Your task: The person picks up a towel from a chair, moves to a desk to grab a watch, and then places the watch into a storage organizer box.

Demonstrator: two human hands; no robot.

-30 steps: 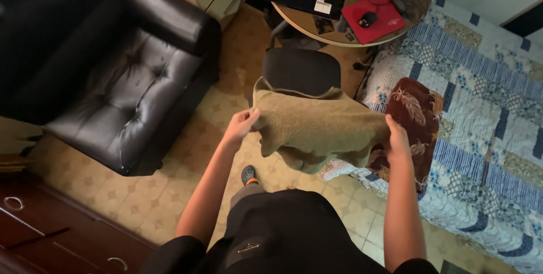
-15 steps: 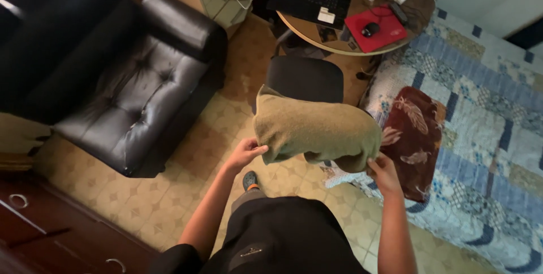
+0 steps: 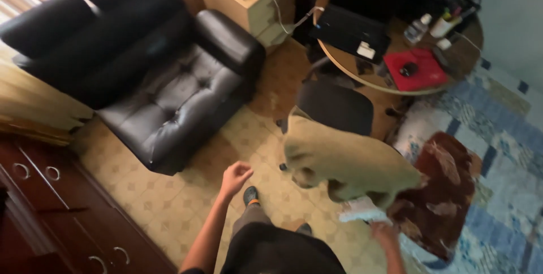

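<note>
Half a second ago both hands held the olive-green cloth (image 3: 350,164) by its near edge; now the left hand (image 3: 235,175) has let go and hangs free, fingers loosely curled around nothing. The cloth has moved away from the body — it floats in the air, bunched and blurred, above the tiled floor (image 3: 169,195) and near the quilted bed (image 3: 498,155).

Right hand (image 3: 386,233) is low at the frame's bottom edge, under the cloth's near corner. It is blurred, so I cannot tell if its fingers pinch the fabric or are already apart from it.

Behind the cloth stands a dark office chair (image 3: 335,106), partly hidden by it, and behind that a round table (image 3: 362,79) with a laptop (image 3: 353,33) and a red mouse pad (image 3: 416,70). A brown patterned cloth (image 3: 441,189) lies on the bed's edge, just beside the flying cloth. The black leather armchair (image 3: 175,98) is well apart, at the left — it blocks nothing.
</note>
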